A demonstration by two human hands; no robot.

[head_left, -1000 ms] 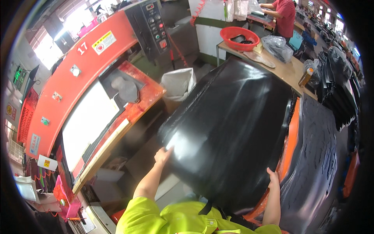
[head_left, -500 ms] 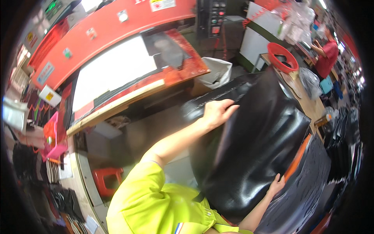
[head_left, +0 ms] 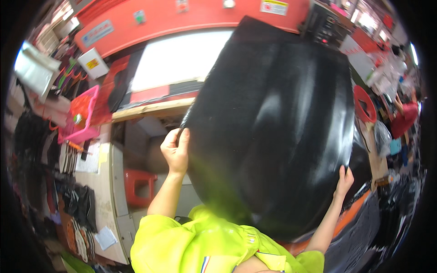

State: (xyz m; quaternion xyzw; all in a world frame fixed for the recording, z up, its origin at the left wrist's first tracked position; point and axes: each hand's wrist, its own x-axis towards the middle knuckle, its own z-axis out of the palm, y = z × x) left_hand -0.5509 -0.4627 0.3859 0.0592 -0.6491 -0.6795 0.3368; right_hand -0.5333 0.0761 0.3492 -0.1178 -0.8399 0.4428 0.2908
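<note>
I have the black sheet (head_left: pixel 273 132) up in front of the red machine (head_left: pixel 200 17), overlapping its right side. Left hand (head_left: pixel 175 154): fingers curled closed on the sheet's left edge. Right hand (head_left: pixel 345 182): fingers pinched shut on its right edge. Red stool (head_left: pixel 131 183) sits on the machine's near side.

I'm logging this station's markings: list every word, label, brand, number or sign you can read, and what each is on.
Nothing can be quoted from this view.
Blue-grey plate on the red machine: too blurred.
Yellow-and-white label on the same machine: too small.
Yellow label on the white panel: too small.
Loose paper: any writing is too small.
Black sheet: no lettering visible.
</note>
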